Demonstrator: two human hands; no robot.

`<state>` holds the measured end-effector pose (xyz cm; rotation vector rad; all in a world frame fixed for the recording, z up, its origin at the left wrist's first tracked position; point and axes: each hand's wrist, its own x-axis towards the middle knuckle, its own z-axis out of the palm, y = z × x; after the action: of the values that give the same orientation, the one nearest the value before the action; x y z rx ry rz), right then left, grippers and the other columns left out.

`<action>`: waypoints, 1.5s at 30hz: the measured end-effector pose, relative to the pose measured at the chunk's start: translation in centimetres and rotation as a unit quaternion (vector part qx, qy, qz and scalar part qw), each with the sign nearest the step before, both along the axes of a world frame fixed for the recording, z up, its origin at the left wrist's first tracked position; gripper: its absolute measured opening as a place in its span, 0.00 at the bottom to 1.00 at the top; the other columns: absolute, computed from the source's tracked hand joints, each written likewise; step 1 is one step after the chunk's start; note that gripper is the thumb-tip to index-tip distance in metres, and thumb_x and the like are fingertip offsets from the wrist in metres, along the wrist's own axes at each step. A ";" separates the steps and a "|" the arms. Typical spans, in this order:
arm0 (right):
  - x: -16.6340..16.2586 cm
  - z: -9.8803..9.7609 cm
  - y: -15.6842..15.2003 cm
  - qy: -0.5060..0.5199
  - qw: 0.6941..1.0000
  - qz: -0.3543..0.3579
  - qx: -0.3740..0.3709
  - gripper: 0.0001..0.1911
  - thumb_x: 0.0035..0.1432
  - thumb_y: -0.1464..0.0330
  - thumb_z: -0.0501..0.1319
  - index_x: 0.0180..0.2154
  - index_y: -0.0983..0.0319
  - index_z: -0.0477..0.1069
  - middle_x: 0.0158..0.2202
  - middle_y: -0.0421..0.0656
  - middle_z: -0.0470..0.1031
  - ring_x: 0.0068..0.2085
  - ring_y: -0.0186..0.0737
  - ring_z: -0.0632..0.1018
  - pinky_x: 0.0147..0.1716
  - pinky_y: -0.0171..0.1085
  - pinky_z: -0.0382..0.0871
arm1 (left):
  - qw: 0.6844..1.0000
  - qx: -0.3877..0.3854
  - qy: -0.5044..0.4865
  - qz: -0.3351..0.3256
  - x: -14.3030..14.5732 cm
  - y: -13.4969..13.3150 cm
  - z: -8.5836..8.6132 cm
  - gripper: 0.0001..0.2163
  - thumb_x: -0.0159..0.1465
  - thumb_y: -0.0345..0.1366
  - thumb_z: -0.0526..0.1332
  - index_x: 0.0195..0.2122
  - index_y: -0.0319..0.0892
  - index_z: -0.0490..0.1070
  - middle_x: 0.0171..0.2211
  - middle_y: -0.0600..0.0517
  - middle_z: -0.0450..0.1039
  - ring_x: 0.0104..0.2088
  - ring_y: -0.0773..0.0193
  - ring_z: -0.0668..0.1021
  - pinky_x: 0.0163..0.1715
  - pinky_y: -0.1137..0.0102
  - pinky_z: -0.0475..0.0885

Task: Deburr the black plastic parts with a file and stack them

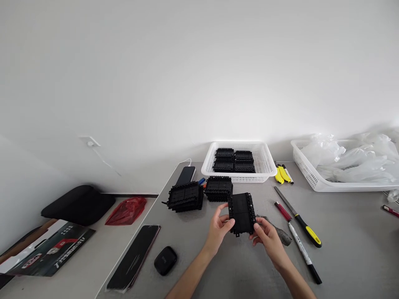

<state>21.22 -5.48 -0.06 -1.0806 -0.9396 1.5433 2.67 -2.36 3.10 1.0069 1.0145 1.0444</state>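
Observation:
Between my two hands I hold up a black rectangular plastic part point(242, 214) with toothed long edges, tilted toward me above the grey table. My left hand point(218, 228) is closed on its left edge, thumb on the front face. My right hand point(267, 238) grips the lower right corner between thumb and fingers. Just beyond it sits a neat stack of similar black parts point(218, 188), and left of that a looser, skewed pile point(185, 196). Behind my right hand lies a dark grey, elongated object point(282, 236), partly hidden.
A white basket point(264, 166) holds several stacks of black parts; another basket point(314, 178) holds plastic bags. At right lie a file point(307, 229), a marker point(301, 245) and yellow-handled tools point(282, 174). At left are a phone point(186, 175), a dark flat slab point(135, 257) and a small black case point(165, 260).

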 end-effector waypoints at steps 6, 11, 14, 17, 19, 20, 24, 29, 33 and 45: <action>0.3 1.5 0.7 0.002 1.000 0.016 -0.010 0.25 0.51 0.50 0.66 0.44 0.60 0.72 0.31 0.43 0.75 0.33 0.39 0.74 0.29 0.35 0.67 | 0.999 -0.018 0.041 -0.005 -0.4 0.1 1.9 0.22 0.58 0.48 0.65 0.48 0.43 0.63 0.29 0.52 0.76 0.30 0.61 0.78 0.31 0.68 0.72; 0.3 3.4 2.3 0.031 0.999 -0.019 -0.026 0.28 0.52 0.51 0.66 0.49 0.58 0.70 0.37 0.43 0.74 0.36 0.39 0.74 0.31 0.36 0.68 | 0.992 0.003 0.113 -0.052 -2.0 1.3 4.2 0.20 0.58 0.47 0.65 0.47 0.43 0.68 0.24 0.54 0.73 0.26 0.63 0.74 0.28 0.70 0.69; 0.4 4.5 3.8 0.014 1.000 0.002 -0.018 0.22 0.51 0.50 0.66 0.38 0.61 0.73 0.30 0.40 0.71 0.31 0.35 0.71 0.27 0.33 0.64 | 0.981 0.048 0.170 -0.081 -3.0 2.8 5.9 0.20 0.58 0.47 0.65 0.47 0.40 0.71 0.20 0.56 0.69 0.23 0.67 0.70 0.26 0.72 0.65; 0.7 5.7 5.0 0.014 0.999 0.024 -0.020 0.21 0.53 0.49 0.64 0.32 0.61 0.70 0.26 0.38 0.65 0.27 0.33 0.68 0.23 0.32 0.60 | 0.964 0.096 0.222 -0.108 -3.6 4.3 7.9 0.20 0.59 0.47 0.64 0.48 0.39 0.73 0.18 0.56 0.66 0.19 0.69 0.64 0.21 0.74 0.57; 1.1 6.4 5.5 0.007 0.999 0.030 -0.013 0.22 0.54 0.48 0.63 0.31 0.61 0.70 0.26 0.39 0.65 0.27 0.33 0.67 0.23 0.32 0.59 | 0.950 0.121 0.254 -0.139 -3.8 5.3 9.3 0.21 0.60 0.48 0.62 0.49 0.40 0.75 0.16 0.57 0.64 0.17 0.70 0.61 0.20 0.74 0.54; 1.2 6.8 5.7 -0.007 0.999 0.039 -0.003 0.22 0.54 0.47 0.62 0.31 0.61 0.70 0.26 0.39 0.65 0.27 0.33 0.67 0.23 0.32 0.59 | 0.944 0.127 0.263 -0.155 -3.9 5.7 10.0 0.21 0.60 0.48 0.62 0.50 0.41 0.75 0.16 0.57 0.64 0.17 0.70 0.60 0.20 0.74 0.54; 1.7 7.5 6.4 -0.059 0.994 0.089 0.029 0.24 0.54 0.47 0.62 0.26 0.62 0.67 0.21 0.37 0.59 0.23 0.31 0.59 0.22 0.32 0.54 | 0.925 0.149 0.273 -0.218 -4.0 7.9 12.3 0.20 0.59 0.47 0.63 0.49 0.41 0.77 0.19 0.53 0.70 0.17 0.71 0.61 0.19 0.74 0.55; 2.1 7.7 8.5 -0.043 0.998 0.048 0.011 0.27 0.50 0.47 0.64 0.21 0.61 0.58 0.20 0.34 0.52 0.22 0.29 0.52 0.20 0.32 0.46 | 0.918 0.167 0.256 -0.254 -3.3 11.6 13.3 0.17 0.57 0.46 0.65 0.43 0.41 0.80 0.15 0.55 0.67 0.16 0.69 0.64 0.18 0.74 0.60; 2.4 8.4 11.0 -0.075 0.996 0.041 0.037 0.28 0.49 0.48 0.66 0.20 0.60 0.55 0.17 0.32 0.50 0.20 0.26 0.50 0.18 0.32 0.43 | 0.920 0.174 0.262 -0.234 -2.8 14.7 13.4 0.15 0.56 0.47 0.67 0.37 0.41 0.81 0.30 0.47 0.79 0.30 0.62 0.77 0.30 0.71 0.71; 4.4 7.8 28.3 -0.300 0.947 -0.111 0.040 0.16 0.59 0.59 0.59 0.24 0.63 0.67 0.15 0.34 0.58 0.17 0.29 0.62 0.20 0.33 0.59 | 0.969 0.060 0.238 -0.039 -0.7 27.5 10.0 0.18 0.59 0.42 0.65 0.46 0.36 0.71 0.41 0.39 0.77 0.39 0.58 0.80 0.35 0.67 0.76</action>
<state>25.59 22.81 7.77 -1.5798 -1.2201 0.9901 1.94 25.16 13.08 1.4275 1.2959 0.8203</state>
